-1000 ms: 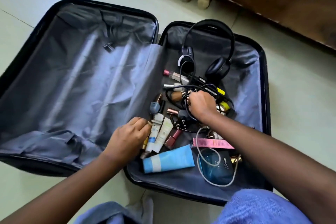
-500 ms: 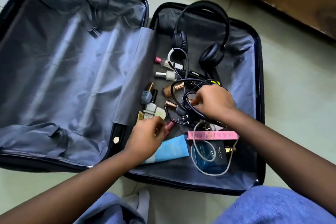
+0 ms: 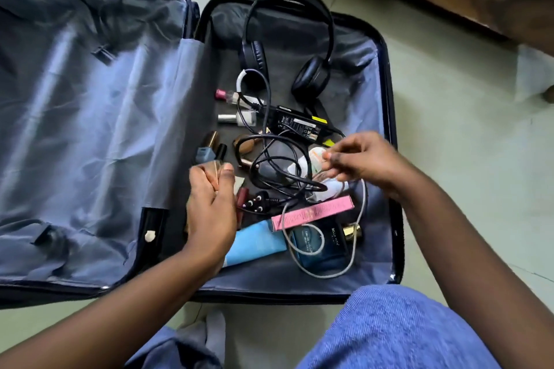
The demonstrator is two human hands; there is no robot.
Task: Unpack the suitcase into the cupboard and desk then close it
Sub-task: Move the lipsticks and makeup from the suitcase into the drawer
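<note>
Suitcase (image 3: 386,75) lining: sheeny cloth; headphones (image 3: 311,78) matt, probably plastic.

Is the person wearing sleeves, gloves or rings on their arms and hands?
No. Both forearms are bare right up to the picture's edge, with no sleeves. The left hand and right hand wear no gloves, and no rings, watch or bracelet show.

One suitcase (image 3: 386,75); one pair of headphones (image 3: 287,39); one power adapter (image 3: 299,123); one blue tube (image 3: 254,246); one pink box (image 3: 314,213)

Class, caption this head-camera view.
Two hands, left and right, pick small items from an open suitcase beside headphones.
</note>
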